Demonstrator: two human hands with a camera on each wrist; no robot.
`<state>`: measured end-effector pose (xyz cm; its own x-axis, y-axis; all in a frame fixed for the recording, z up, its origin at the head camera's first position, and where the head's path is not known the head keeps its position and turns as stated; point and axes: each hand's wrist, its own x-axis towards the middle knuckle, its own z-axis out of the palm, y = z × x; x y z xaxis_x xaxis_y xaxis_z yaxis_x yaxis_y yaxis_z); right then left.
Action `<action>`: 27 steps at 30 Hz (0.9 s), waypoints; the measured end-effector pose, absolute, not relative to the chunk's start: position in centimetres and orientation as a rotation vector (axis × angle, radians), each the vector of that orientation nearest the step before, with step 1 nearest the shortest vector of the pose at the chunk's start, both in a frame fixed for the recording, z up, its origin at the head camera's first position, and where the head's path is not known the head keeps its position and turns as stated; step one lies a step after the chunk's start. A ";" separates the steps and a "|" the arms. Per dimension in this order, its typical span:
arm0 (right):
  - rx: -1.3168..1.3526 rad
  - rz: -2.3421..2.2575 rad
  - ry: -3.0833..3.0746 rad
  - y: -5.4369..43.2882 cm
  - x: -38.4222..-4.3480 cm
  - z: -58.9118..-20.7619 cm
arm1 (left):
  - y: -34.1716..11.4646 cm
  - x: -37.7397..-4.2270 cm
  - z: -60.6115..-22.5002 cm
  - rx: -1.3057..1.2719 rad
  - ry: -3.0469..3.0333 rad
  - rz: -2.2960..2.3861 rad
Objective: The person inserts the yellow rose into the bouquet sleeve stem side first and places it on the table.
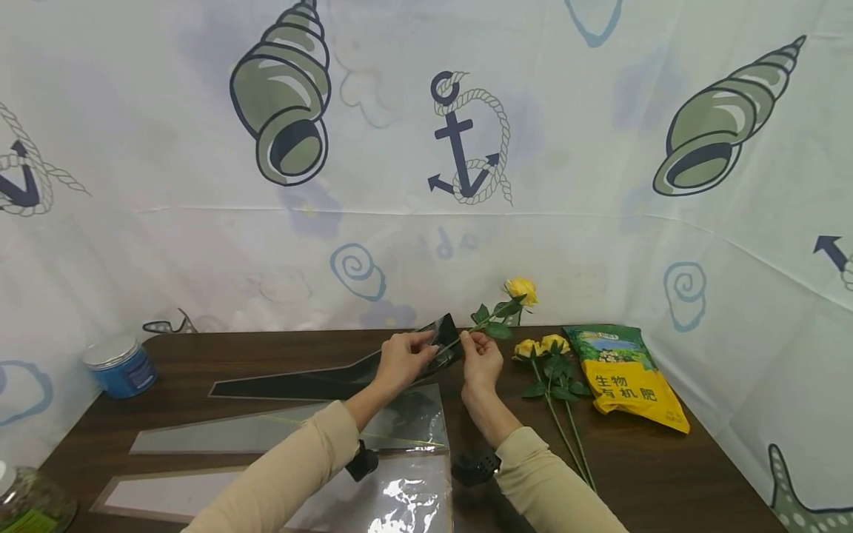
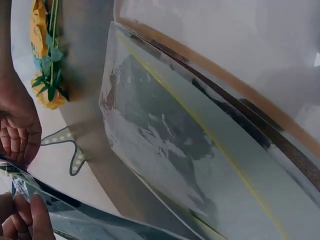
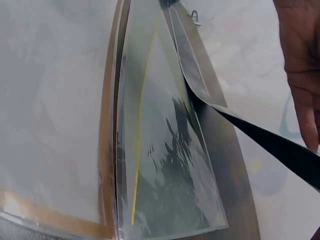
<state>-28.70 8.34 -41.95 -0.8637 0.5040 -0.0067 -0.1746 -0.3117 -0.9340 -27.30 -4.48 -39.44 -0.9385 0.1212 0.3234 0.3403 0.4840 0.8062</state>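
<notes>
A black-backed, clear-fronted flower sleeve (image 1: 286,381) lies to the left, its wide end lifted off the table. My left hand (image 1: 405,359) pinches that raised end near its opening; its fingertips (image 2: 40,215) show against the film in the left wrist view. My right hand (image 1: 481,363) pinches the stem of a yellow rose (image 1: 521,291) at the sleeve's mouth. The bloom points up and right, with leaves below it, and the lower stem lies within the raised sleeve. In the right wrist view the black sleeve (image 3: 280,145) rises toward the left hand (image 3: 302,65).
Two more flower sleeves, a grey one (image 1: 220,438) and a white one (image 1: 173,492), lie nearer. Several yellow roses (image 1: 556,363) and a yellow-green fertilizer bag (image 1: 629,377) are at right. A blue jar (image 1: 123,370) and a clear jar (image 1: 29,496) stand left. Patterned cloth hangs behind.
</notes>
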 end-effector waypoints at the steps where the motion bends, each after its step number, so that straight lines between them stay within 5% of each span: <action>1: -0.417 2.199 -1.529 8.3 -28.7 -42.0 | -4.4 -27.3 -39.4 -0.401 -2.509 -1.433; 27: -0.245 2.231 -1.538 10.1 -28.4 -41.4 | -3.8 -27.1 -39.6 -0.379 -2.525 -1.391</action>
